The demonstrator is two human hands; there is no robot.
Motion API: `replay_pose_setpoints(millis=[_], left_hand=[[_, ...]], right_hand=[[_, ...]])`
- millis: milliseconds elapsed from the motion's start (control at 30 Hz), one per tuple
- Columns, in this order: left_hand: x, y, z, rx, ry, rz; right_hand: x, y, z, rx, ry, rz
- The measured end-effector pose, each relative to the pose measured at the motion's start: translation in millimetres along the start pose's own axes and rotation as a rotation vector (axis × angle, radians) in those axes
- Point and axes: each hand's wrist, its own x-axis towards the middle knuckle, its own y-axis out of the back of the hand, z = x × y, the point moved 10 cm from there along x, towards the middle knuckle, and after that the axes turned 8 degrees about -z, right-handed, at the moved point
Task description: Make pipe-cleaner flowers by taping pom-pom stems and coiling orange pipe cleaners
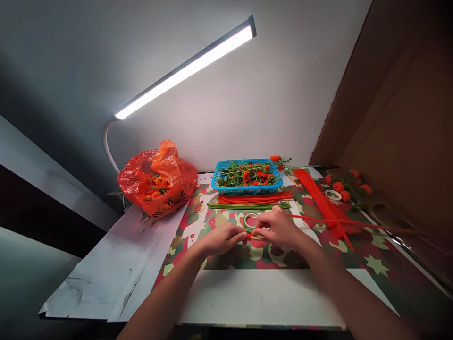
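Note:
Both of my hands meet over the patterned cloth at the table's middle. My left hand [223, 237] pinches a small orange-red piece [249, 237] between thumb and fingers. On the other side of that piece, my right hand [278, 229] is closed, with a thin light stick [259, 238] showing under its fingertips. A long red fuzzy stem [318, 219] runs from my right hand out to the right. Just behind my fingers lies a roll of green tape [247, 222]. Green stems [247, 206] and red stems [255, 198] lie in bundles beyond it.
Behind the bundles stands a blue basket [244, 190] of orange flowers. A red plastic bag [159, 174] with flowers is at left, under a lamp [187, 71]. At right are a large red stem bundle [318, 193], a white tape roll [333, 195] and orange flowers [339, 187].

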Motion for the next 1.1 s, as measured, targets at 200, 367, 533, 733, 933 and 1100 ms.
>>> replay_pose_setpoints(millis=[200,367,533,733,933,1100], left_hand=[[0,17.3,-15,0.084,0.135,0.240],[-2,25.7,-22,-0.006,0.142,0.456],[-4,29.4,-27,-0.249,0.067,0.583],[8,13.2,-29,-0.765,-0.059,0.419],[7,8.2,-19,-0.546,-0.141,0.139],[2,-2.7,-21,-0.204,-0.031,-0.046]], right_hand=[[-1,-6,-23,-0.411,0.126,0.298],[-6,-2,-27,-0.387,0.099,0.416],[-14,6,-25,-0.130,0.063,0.490],[-11,4,-5,0.229,0.004,0.458],[8,-26,17,0.658,0.010,0.070],[10,-43,27,0.592,-0.062,-0.210]])
